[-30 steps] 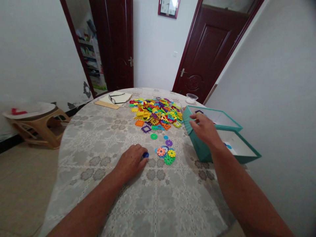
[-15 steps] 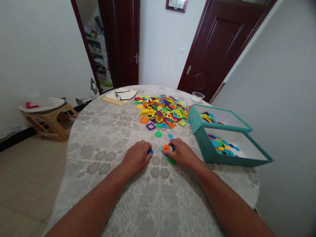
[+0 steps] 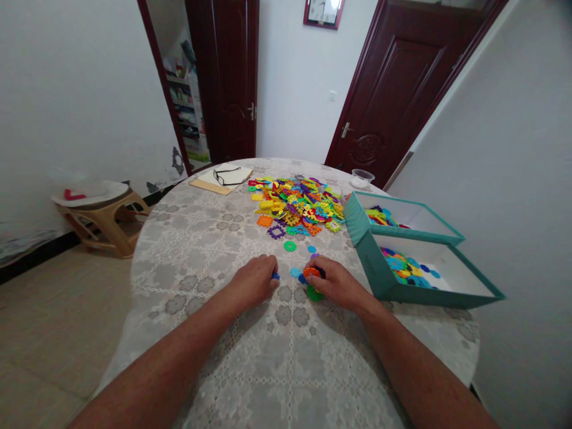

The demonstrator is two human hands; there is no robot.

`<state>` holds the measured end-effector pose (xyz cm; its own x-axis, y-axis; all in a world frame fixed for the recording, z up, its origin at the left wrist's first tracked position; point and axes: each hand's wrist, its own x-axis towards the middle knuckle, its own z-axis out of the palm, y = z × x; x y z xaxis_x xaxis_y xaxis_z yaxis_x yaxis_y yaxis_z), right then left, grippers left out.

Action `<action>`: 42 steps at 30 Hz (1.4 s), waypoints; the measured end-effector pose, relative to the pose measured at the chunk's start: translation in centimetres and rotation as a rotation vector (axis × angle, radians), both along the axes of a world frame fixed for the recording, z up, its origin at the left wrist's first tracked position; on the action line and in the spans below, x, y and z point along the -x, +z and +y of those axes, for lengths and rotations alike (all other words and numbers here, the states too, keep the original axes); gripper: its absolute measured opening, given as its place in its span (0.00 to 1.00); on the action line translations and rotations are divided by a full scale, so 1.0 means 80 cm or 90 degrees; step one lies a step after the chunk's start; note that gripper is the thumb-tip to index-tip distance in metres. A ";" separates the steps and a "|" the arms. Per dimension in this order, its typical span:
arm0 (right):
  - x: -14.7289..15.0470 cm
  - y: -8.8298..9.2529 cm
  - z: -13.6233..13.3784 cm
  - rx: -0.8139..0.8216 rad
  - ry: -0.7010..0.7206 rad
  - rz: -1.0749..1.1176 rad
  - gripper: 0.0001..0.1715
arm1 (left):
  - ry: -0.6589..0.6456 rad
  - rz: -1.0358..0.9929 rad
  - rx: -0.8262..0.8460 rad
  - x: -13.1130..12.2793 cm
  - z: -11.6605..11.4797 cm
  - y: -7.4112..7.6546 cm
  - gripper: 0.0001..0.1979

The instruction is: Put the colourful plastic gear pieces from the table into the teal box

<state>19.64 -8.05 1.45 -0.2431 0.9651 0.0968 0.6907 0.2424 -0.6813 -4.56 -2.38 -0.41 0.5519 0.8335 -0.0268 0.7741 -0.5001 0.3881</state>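
My left hand (image 3: 254, 282) rests on the table with its fingers curled round a small blue plastic piece (image 3: 275, 276). My right hand (image 3: 336, 285) lies close beside it, fingers closed on an orange gear-shaped piece (image 3: 311, 273). A green piece (image 3: 314, 294) sits under its fingertips and a light-blue piece (image 3: 295, 272) lies between the hands. A big heap of coloured interlocking pieces (image 3: 298, 204) lies further back on the round table (image 3: 286, 351). A single green piece (image 3: 290, 245) sits between the heap and my hands.
A teal box with two compartments (image 3: 374, 271), both holding coloured pieces, stands to the right. Glasses on a notebook (image 3: 223, 176) and a small clear bowl (image 3: 361, 177) sit at the far edge. A low wooden stool (image 3: 102, 214) stands left on the floor. Dark doors behind.
My right hand came back from the teal box to the small group of pieces and closed on the orange one. My left hand stayed on the blue piece.
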 end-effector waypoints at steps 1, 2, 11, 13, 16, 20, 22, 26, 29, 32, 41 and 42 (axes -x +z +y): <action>-0.003 0.004 -0.001 -0.001 -0.006 0.008 0.06 | 0.004 -0.006 0.002 0.000 0.000 0.002 0.06; -0.007 0.009 -0.002 -0.011 -0.019 0.015 0.07 | 0.006 -0.014 0.002 0.001 -0.001 0.003 0.06; -0.108 0.056 -0.013 -0.371 -0.371 -0.197 0.11 | -0.016 -0.191 0.041 0.004 -0.015 0.002 0.03; -0.136 0.055 -0.015 -0.392 -0.444 -0.281 0.11 | -0.032 -0.226 0.060 -0.002 -0.017 0.002 0.04; -0.166 0.043 -0.018 -0.328 -0.534 -0.376 0.14 | -0.063 -0.239 0.061 -0.009 -0.020 -0.001 0.05; -0.175 0.035 -0.020 -0.354 -0.582 -0.434 0.18 | -0.114 -0.234 0.043 -0.012 -0.021 -0.006 0.09; -0.168 0.040 -0.020 -0.407 -0.558 -0.434 0.19 | -0.116 -0.227 0.043 -0.012 -0.021 -0.009 0.10; -0.131 0.053 -0.019 -0.369 -0.433 -0.324 0.15 | -0.112 -0.221 0.051 -0.010 -0.022 -0.013 0.12; -0.093 0.050 -0.021 -0.160 -0.216 -0.245 0.12 | -0.106 -0.211 0.066 -0.010 -0.024 -0.014 0.10; -0.057 0.035 -0.025 0.013 -0.084 -0.278 0.15 | -0.106 -0.208 0.069 -0.011 -0.024 -0.014 0.09; -0.003 0.009 -0.030 0.060 -0.063 -0.405 0.21 | -0.134 -0.205 0.056 -0.010 -0.022 -0.012 0.08; -0.001 0.009 -0.029 0.062 -0.052 -0.394 0.18 | -0.135 -0.205 0.057 -0.010 -0.022 -0.012 0.08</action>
<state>19.69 -10.39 2.19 -0.1502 0.9804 -0.1278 0.9778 0.1282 -0.1657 -3.77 -4.17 -1.36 0.7033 0.7026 0.1084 0.4888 -0.5886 0.6440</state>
